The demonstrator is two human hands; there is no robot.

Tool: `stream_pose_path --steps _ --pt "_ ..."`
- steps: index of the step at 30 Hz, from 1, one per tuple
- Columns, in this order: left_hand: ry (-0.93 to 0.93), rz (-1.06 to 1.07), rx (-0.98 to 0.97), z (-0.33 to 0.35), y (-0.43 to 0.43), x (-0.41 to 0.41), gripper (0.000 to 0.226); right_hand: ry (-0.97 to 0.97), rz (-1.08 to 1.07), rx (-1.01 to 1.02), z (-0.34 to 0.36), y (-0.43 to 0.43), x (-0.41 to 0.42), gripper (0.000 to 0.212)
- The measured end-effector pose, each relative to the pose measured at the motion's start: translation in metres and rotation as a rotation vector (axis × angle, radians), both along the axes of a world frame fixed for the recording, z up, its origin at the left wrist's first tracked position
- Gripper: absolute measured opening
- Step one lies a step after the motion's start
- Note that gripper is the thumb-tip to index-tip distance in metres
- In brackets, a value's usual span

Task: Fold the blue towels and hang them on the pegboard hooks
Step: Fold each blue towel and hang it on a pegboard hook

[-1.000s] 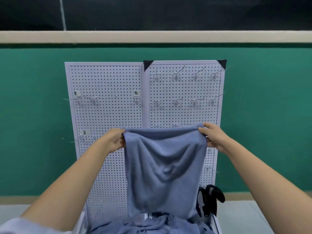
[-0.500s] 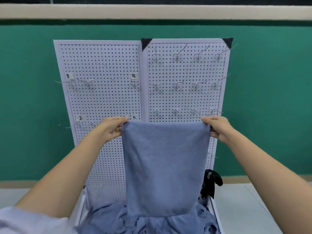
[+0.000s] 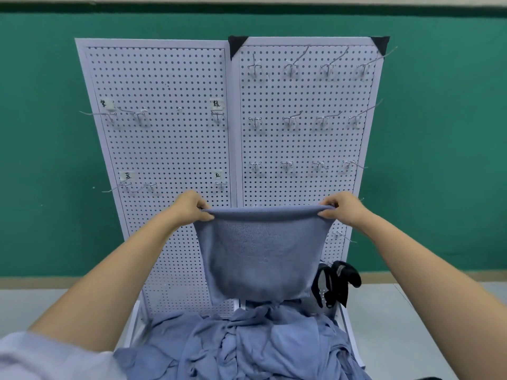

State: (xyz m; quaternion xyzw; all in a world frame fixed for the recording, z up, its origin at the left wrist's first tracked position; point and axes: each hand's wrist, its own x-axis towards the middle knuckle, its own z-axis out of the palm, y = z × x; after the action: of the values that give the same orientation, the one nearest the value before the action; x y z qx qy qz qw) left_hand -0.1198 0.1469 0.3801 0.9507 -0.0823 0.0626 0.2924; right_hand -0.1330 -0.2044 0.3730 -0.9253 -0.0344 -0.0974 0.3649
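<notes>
Fingers (image 3: 203, 206) of our left hand (image 3: 189, 208) and right hand (image 3: 346, 210) pinch the top corners of a folded towel (image 3: 260, 250). It hangs taut low before the pegboard (image 3: 170, 133), mostly over its right panel. A pile (image 3: 247, 349) of towels lies at the pegboard's foot. To hang it well, we judge, we should lift with the fold level and bring it above a free hook (image 3: 287, 166). We then lower until the wire carries it before letting go.

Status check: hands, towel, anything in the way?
Left hand and right hand pinch blue towel by top corners, before pegboard. Not hung. Towel pile below; path clear.
</notes>
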Motion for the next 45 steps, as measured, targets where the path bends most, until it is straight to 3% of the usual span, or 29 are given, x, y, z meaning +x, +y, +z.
stream_pose_path --steps 3,7,9,13,17,20,25,29,31,36,39,41,43,45 --pt "-0.014 0.062 -0.26 -0.01 0.009 0.001 0.027 -0.064 -0.053 0.033 -0.007 -0.001 -0.001 0.016" --pt "0.119 0.033 -0.909 -0.026 0.015 -0.003 0.019 -0.016 0.004 0.577 -0.019 -0.004 -0.004 0.015" --pt "0.192 0.105 -1.116 -0.039 0.014 -0.003 0.02 0.067 -0.011 0.788 -0.029 0.0 -0.004 0.019" --pt "0.304 0.342 -1.265 -0.073 -0.003 0.003 0.021 0.184 -0.158 0.856 -0.055 0.022 -0.002 0.025" --pt "0.362 0.323 -1.39 -0.097 -0.037 -0.002 0.01 0.208 -0.09 0.844 -0.079 0.049 -0.001 0.019" --pt "0.407 0.251 -1.378 -0.111 -0.061 -0.009 0.01 0.201 0.011 0.759 -0.093 0.075 -0.004 0.01" --pt "0.387 0.126 -1.148 -0.121 -0.088 -0.016 0.015 0.155 0.09 0.698 -0.1 0.108 -0.011 0.003" --pt "0.358 0.025 -1.102 -0.118 -0.097 -0.018 0.023 0.134 0.161 0.655 -0.101 0.114 -0.013 0.007" --pt "0.341 -0.04 -1.057 -0.116 -0.096 -0.019 0.025 0.144 0.23 0.609 -0.101 0.112 -0.014 0.018" --pt "0.339 -0.016 -1.012 -0.122 -0.092 -0.018 0.015 0.172 0.271 0.685 -0.098 0.1 -0.019 0.031" --pt "0.351 -0.066 -0.941 -0.121 -0.09 -0.021 0.018 -0.028 0.222 0.298 -0.096 0.079 -0.013 0.029" --pt "0.36 -0.154 -0.886 -0.118 -0.089 -0.025 0.019 -0.038 0.32 0.036 -0.097 0.068 -0.011 0.047" --pt "0.361 -0.232 -0.841 -0.117 -0.087 -0.027 0.019 0.093 0.378 -0.057 -0.102 0.063 -0.01 0.053" --pt "0.353 -0.256 -0.788 -0.118 -0.085 -0.028 0.018 0.137 0.372 -0.059 -0.106 0.063 -0.008 0.035"
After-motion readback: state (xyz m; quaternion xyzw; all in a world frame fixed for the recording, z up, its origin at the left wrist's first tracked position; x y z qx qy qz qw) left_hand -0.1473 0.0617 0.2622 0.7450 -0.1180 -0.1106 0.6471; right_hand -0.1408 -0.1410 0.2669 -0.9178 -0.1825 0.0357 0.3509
